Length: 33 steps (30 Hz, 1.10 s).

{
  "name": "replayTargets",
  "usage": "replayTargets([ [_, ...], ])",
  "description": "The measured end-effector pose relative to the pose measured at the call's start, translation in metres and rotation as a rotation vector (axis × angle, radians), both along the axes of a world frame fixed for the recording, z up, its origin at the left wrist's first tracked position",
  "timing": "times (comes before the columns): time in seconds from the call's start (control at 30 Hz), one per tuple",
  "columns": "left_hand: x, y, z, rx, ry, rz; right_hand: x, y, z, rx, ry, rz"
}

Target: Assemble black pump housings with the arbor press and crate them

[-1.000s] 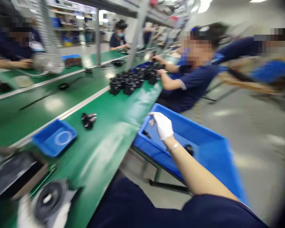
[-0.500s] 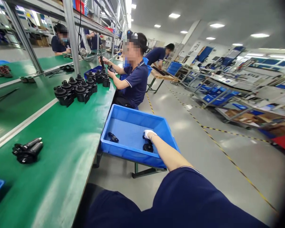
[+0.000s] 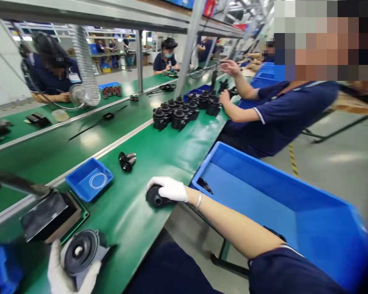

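My right hand (image 3: 168,188), in a white glove, grips a round black plastic part (image 3: 154,197) just above the front edge of the green bench (image 3: 135,220). Down at the lower left, my gloved left hand (image 3: 64,275) holds a grey-black round housing (image 3: 81,250) against the bench. Right of my arm stands a big blue bin (image 3: 282,204) with one black part (image 3: 205,185) lying in its near corner.
A small blue tray (image 3: 88,179) with a clear ring sits on the bench, a black part with metal pins (image 3: 127,161) beyond it. Several black housings (image 3: 179,112) cluster by a co-worker (image 3: 279,110) seated to the right. Other people work across the line.
My right hand came out of the blue bin with a black part and moved left onto the bench edge. My view swung back left, bringing my left hand in.
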<state>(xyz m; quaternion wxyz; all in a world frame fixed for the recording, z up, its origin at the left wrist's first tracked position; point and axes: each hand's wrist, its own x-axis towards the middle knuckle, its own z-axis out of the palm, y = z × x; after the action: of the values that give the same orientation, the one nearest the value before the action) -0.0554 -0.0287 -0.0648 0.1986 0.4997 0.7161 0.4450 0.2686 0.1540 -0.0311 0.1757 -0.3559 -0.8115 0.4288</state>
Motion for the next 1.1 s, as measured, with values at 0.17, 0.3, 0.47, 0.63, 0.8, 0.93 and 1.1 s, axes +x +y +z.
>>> replayTargets([
  [0.17,-0.010,-0.003,-0.016,0.022,0.021,-0.073,-0.089,0.031,0.011,0.084,0.008,0.424],
  [0.3,-0.001,-0.009,-0.006,-0.031,0.021,-0.099,-0.098,0.031,0.027,0.330,0.009,0.109],
  [0.47,0.000,-0.016,-0.006,-0.077,0.048,-0.144,-0.080,-0.030,0.023,0.233,-0.092,-0.399],
  [0.63,-0.002,-0.018,-0.011,-0.087,0.038,-0.171,-0.107,-0.094,-0.020,0.302,-0.166,-0.410],
  [0.8,0.001,-0.015,-0.003,-0.112,0.004,-0.187,-0.138,-0.072,-0.034,0.359,-0.066,-0.228],
  [0.93,0.003,-0.013,0.007,-0.160,-0.144,-0.241,-0.138,-0.044,-0.029,0.413,-0.028,-0.004],
  [1.1,0.005,-0.009,0.016,-0.165,-0.302,-0.251,-0.131,-0.026,-0.019,0.342,-0.012,-0.046],
])
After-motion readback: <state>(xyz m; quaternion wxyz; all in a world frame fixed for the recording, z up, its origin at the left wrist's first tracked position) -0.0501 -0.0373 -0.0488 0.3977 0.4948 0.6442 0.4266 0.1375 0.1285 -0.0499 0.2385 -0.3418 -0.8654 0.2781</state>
